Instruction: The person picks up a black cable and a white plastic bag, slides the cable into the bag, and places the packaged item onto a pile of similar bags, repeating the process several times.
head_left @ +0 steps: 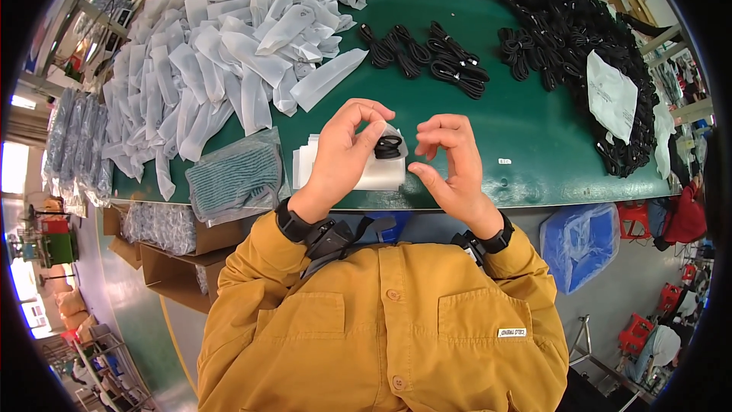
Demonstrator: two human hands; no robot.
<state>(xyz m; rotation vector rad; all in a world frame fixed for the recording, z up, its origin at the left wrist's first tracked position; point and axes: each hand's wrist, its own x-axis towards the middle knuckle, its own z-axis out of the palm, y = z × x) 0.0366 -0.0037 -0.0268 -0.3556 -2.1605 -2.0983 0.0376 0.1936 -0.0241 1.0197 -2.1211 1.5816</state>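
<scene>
My left hand pinches the edge of a frosted plastic bag between thumb and fingers. At the bag's mouth shows a coiled black cable; how far it lies inside I cannot make out. Just right of it, my right hand is open, its fingers curved and apart, with nothing in them. Below both hands lies a small stack of flat frosted bags near the table's front edge.
Filled frosted bags heap up on the left of the green table. Several bundled black cables lie ahead, and a large pile of them is at the right. A packet of striped cloth overhangs the front edge. Cartons and a blue bin stand below.
</scene>
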